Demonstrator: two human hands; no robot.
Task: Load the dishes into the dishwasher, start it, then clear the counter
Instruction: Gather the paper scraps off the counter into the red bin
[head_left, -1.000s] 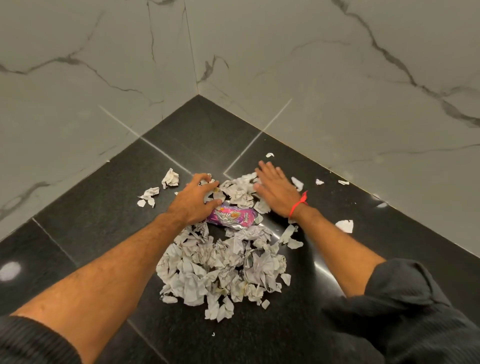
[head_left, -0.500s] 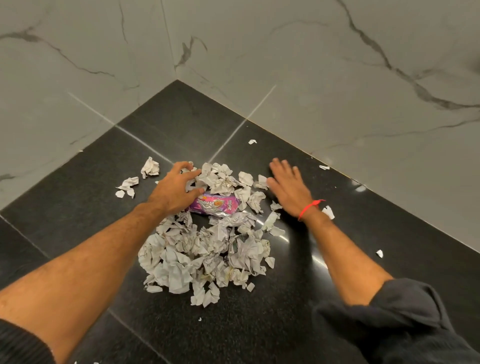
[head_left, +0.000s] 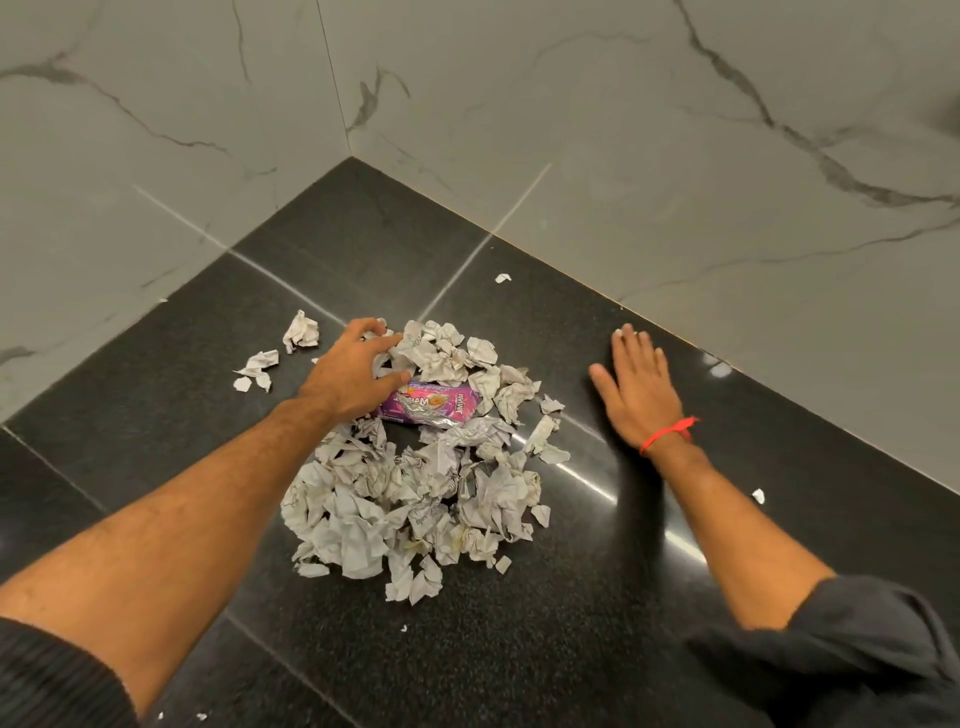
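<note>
A pile of crumpled paper scraps (head_left: 415, 488) lies on the black stone counter (head_left: 519, 649). A purple snack wrapper (head_left: 431, 408) sits near the pile's far end. My left hand (head_left: 353, 374) rests on the far left of the pile, fingers curved over the scraps and thumb touching the wrapper. My right hand (head_left: 636, 384) lies flat on the bare counter to the right of the pile, fingers straight, with a small paper scrap (head_left: 619, 331) at its fingertips. A red thread circles its wrist.
Grey marble walls (head_left: 675, 156) meet in a corner behind the counter. Loose scraps lie left of the pile (head_left: 301, 330) (head_left: 255, 369), one near the back wall (head_left: 502, 278) and one at the right (head_left: 759, 495).
My right hand has slid away from the pile to the right, towards the back wall. My left hand has stayed on the pile's far left.
</note>
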